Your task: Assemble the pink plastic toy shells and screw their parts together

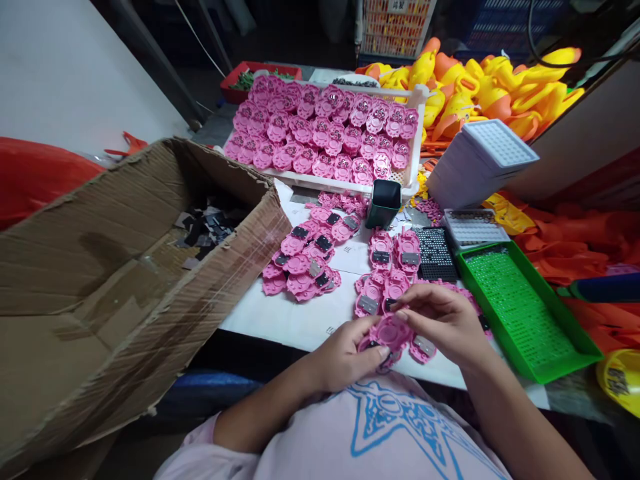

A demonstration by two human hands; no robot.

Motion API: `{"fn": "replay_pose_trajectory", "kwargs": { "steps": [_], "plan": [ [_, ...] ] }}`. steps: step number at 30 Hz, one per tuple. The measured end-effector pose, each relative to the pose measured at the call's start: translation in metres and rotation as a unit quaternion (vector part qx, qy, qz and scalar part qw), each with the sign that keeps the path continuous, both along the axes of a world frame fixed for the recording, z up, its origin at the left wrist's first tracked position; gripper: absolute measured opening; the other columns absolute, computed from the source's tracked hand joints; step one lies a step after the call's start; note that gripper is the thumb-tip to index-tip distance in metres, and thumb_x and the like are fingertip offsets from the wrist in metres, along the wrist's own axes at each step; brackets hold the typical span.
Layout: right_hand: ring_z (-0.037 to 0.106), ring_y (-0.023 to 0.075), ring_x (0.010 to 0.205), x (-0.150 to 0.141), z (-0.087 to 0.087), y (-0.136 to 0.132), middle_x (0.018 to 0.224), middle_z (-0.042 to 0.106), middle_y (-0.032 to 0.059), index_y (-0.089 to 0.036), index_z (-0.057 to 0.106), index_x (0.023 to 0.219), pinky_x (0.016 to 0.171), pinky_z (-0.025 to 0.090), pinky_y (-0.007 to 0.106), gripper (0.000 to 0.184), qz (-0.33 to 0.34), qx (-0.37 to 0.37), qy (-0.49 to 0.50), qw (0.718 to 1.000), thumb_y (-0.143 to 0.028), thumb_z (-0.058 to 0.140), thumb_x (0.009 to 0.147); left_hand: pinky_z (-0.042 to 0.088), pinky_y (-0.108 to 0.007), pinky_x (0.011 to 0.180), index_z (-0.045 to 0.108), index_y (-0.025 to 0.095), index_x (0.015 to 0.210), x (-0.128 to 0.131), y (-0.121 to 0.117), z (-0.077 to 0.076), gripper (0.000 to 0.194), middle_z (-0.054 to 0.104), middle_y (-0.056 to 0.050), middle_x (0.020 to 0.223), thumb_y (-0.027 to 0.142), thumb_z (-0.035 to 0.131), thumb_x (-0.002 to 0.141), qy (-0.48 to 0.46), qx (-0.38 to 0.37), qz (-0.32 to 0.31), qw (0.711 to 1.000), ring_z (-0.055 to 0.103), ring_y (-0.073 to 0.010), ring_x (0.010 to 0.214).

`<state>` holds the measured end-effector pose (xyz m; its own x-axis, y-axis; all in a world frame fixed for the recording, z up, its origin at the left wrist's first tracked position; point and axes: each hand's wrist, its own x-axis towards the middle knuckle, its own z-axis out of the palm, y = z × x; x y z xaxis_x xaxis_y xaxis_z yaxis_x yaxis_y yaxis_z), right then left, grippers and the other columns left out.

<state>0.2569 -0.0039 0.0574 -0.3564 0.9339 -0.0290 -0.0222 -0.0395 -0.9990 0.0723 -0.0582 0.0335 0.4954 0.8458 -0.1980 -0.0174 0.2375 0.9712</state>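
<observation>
My left hand point(350, 357) grips a pink plastic shell point(393, 333) by its left and lower edge, close to my body. Over the shell's upper right edge, my right hand point(440, 320) has thumb and forefinger pinched; whether a small part sits between them is too small to make out. Just beyond my hands lie more pink shells point(370, 295) with grey or black rectangular pieces in them. Farther left is a heap of similar pink shells point(305, 257). A black grid tray point(435, 253) lies past my right hand.
A large cardboard box point(240, 267) with dark scraps stands at left. Behind are a white crate point(417, 140) of pink shells and a dark cup point(384, 203). At right are a green tray point(530, 307), stacked white trays point(480, 167) and yellow-orange plastic pieces point(470, 90).
</observation>
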Motion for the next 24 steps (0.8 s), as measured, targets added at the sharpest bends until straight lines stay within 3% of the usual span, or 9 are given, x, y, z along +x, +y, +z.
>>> {"fn": "replay_pose_trajectory", "kwargs": {
  "steps": [3, 6, 12, 15, 17, 19, 21, 23, 24],
  "plan": [
    [0.064, 0.0082, 0.069, -0.003, 0.002, -0.004, 0.078, 0.068, 0.002, -0.021, 0.066, 0.091, 0.059, 0.055, 0.017, 0.017, 0.007, 0.004, 0.001, 1.0, -0.018, 0.07, 0.074, 0.039, -0.023, 0.061, 0.056, 0.014, 0.086, -0.003, 0.001, 0.003, 0.014, 0.055, 0.0, 0.072, 0.027, 0.052, 0.084, 0.042, 0.05, -0.036, 0.997, 0.048, -0.0114, 0.065],
    [0.064, 0.0078, 0.071, -0.007, 0.002, -0.005, 0.08, 0.067, 0.0017, -0.022, 0.064, 0.098, 0.06, 0.055, 0.016, 0.022, 0.014, -0.002, 0.016, 1.0, -0.018, 0.069, 0.076, 0.035, -0.022, 0.057, 0.051, 0.015, 0.077, -0.004, 0.001, 0.001, 0.013, 0.048, 0.002, 0.066, 0.026, 0.051, 0.082, 0.076, 0.101, -0.021, 0.992, 0.041, -0.0101, 0.06],
    [0.061, 0.0063, 0.067, -0.019, 0.01, 0.001, 0.075, 0.064, 0.0, -0.021, 0.063, 0.102, 0.057, 0.053, 0.016, 0.026, 0.059, -0.016, 0.03, 0.998, -0.017, 0.067, 0.077, 0.039, -0.023, 0.061, 0.055, 0.014, 0.082, -0.007, 0.0, -0.002, 0.013, 0.053, -0.001, 0.07, 0.025, 0.05, 0.083, 0.063, 0.121, 0.001, 0.991, 0.046, -0.0114, 0.062],
    [0.065, 0.0102, 0.081, -0.025, 0.019, 0.014, 0.088, 0.066, 0.0025, -0.023, 0.056, 0.115, 0.069, 0.057, 0.023, 0.043, 0.112, -0.002, 0.047, 0.993, -0.021, 0.071, 0.075, 0.044, -0.025, 0.067, 0.058, 0.012, 0.086, -0.012, 0.001, -0.001, 0.018, 0.058, -0.004, 0.076, 0.028, 0.05, 0.086, 0.019, 0.093, 0.037, 0.995, 0.052, -0.014, 0.069],
    [0.065, 0.0141, 0.091, -0.031, 0.023, 0.032, 0.099, 0.066, 0.0051, -0.025, 0.051, 0.121, 0.078, 0.057, 0.031, 0.047, 0.114, 0.035, 0.03, 0.992, -0.028, 0.069, 0.077, 0.046, -0.026, 0.069, 0.059, 0.012, 0.09, -0.016, 0.0, -0.002, 0.02, 0.061, -0.005, 0.079, 0.03, 0.051, 0.087, -0.022, 0.074, 0.067, 0.995, 0.055, -0.015, 0.072],
    [0.064, 0.0158, 0.094, -0.042, 0.023, 0.057, 0.104, 0.065, 0.0079, -0.022, 0.053, 0.118, 0.081, 0.055, 0.034, 0.035, 0.073, 0.124, -0.059, 0.988, -0.033, 0.057, 0.085, 0.047, -0.024, 0.064, 0.06, 0.013, 0.092, -0.019, -0.002, -0.004, 0.022, 0.063, -0.006, 0.079, 0.033, 0.052, 0.087, -0.06, 0.037, 0.095, 0.993, 0.056, -0.014, 0.068],
    [0.059, 0.018, 0.104, -0.06, 0.018, 0.087, 0.112, 0.061, 0.0125, -0.015, 0.059, 0.107, 0.089, 0.05, 0.034, 0.025, 0.043, 0.26, -0.258, 0.929, -0.029, 0.05, 0.088, 0.046, -0.022, 0.057, 0.059, 0.014, 0.095, -0.023, -0.004, -0.007, 0.024, 0.065, -0.006, 0.078, 0.036, 0.054, 0.087, -0.089, -0.004, 0.118, 0.989, 0.056, -0.0127, 0.063],
    [0.05, 0.0215, 0.119, -0.082, 0.008, 0.114, 0.128, 0.053, 0.0148, -0.013, 0.063, 0.104, 0.098, 0.042, 0.035, 0.026, 0.088, 0.347, -0.493, 0.793, -0.019, 0.042, 0.089, 0.047, -0.021, 0.057, 0.06, 0.014, 0.097, -0.026, -0.006, -0.011, 0.026, 0.066, -0.006, 0.078, 0.038, 0.056, 0.087, -0.102, -0.018, 0.139, 0.985, 0.058, -0.0126, 0.063],
    [0.048, 0.0234, 0.119, -0.093, 0.002, 0.126, 0.129, 0.052, 0.0152, -0.012, 0.064, 0.104, 0.098, 0.04, 0.036, 0.029, 0.104, 0.356, -0.527, 0.764, -0.014, 0.042, 0.086, 0.047, -0.021, 0.057, 0.06, 0.014, 0.096, -0.028, -0.006, -0.013, 0.027, 0.066, -0.006, 0.079, 0.039, 0.057, 0.086, -0.103, -0.018, 0.148, 0.983, 0.058, -0.0128, 0.063]
  ]
}}
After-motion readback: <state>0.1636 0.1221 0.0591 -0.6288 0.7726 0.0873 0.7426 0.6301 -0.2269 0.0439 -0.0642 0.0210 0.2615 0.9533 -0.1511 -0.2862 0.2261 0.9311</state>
